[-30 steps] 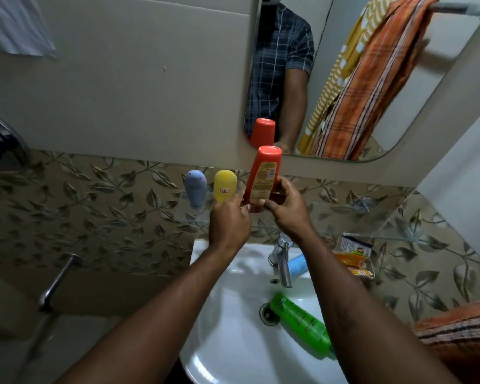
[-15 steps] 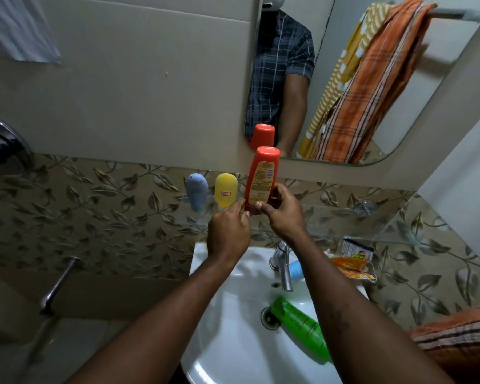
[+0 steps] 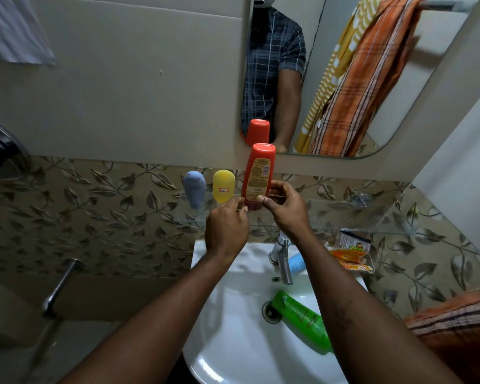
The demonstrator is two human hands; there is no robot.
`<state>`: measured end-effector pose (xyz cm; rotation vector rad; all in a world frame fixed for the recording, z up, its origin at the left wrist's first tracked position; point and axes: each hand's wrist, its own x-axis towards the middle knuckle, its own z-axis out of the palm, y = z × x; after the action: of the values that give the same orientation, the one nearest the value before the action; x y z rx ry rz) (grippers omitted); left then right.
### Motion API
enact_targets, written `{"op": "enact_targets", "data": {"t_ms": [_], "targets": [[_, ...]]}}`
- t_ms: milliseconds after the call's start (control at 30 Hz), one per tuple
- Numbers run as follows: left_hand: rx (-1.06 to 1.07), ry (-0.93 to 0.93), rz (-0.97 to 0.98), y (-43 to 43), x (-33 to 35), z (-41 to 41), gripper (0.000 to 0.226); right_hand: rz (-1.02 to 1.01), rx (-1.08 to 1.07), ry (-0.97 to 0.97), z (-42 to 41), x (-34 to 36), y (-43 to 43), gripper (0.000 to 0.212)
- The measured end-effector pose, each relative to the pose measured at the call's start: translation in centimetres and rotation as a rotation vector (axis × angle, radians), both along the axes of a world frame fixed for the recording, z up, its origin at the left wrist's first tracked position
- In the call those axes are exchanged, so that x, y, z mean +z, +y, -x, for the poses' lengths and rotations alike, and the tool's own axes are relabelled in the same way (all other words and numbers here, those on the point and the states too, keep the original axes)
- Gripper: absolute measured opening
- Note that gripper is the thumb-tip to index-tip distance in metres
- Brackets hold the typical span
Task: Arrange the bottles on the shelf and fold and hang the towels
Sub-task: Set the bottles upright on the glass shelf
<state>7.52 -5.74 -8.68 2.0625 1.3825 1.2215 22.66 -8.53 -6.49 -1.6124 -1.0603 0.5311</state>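
Observation:
An orange bottle (image 3: 258,173) stands upright on the glass shelf (image 3: 344,217) below the mirror. My right hand (image 3: 284,206) grips its lower end from the right with thumb and fingers. My left hand (image 3: 226,227) touches its base from the left. A yellow bottle (image 3: 223,185) and a blue bottle (image 3: 194,188) stand on the shelf to its left. In the white sink (image 3: 233,328) lies a green bottle (image 3: 302,320). A light blue bottle (image 3: 297,263) lies behind the tap. An orange striped towel (image 3: 460,325) sits at the right edge.
A chrome tap (image 3: 281,256) rises at the back of the sink. Opened sachets (image 3: 351,253) lie right of it under the shelf. The mirror (image 3: 399,79) reflects two towels on a rail. A metal pipe (image 3: 58,286) sticks out of the left wall.
The orange bottle has come down slightly and stands straighter on the shelf. Both hands have stayed at its base, the left fingers shifting closer to it.

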Motion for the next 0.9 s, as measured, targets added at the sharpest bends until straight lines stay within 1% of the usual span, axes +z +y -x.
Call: {"op": "enact_targets", "data": {"t_ms": [133, 600, 667, 700, 800, 900], "targets": [[0.0, -0.004, -0.004, -0.2, -0.1, 0.0, 0.02, -0.02, -0.052, 0.001, -0.2, -0.3, -1.0, 0.043], [-0.035, -0.06, 0.02, 0.0, -0.1, -0.3, 0.019, 0.056, -0.031, -0.022, 0.1, -0.1, -0.9, 0.051], [-0.051, -0.093, 0.015, -0.1, 0.1, -0.5, 0.025, 0.052, -0.017, -0.061, 0.3, 0.1, -0.5, 0.057], [-0.064, -0.111, 0.014, -0.2, 0.2, -0.6, 0.032, 0.05, -0.007, -0.087, 0.5, 0.1, -0.3, 0.06], [-0.099, -0.134, 0.048, -0.5, 1.0, -1.3, 0.052, 0.044, 0.015, -0.15, 0.9, 0.1, -0.2, 0.058], [-0.122, -0.097, 0.119, -0.6, 1.5, -2.1, 0.05, -0.024, 0.015, -0.202, 1.3, -0.2, -1.2, 0.053]]}}
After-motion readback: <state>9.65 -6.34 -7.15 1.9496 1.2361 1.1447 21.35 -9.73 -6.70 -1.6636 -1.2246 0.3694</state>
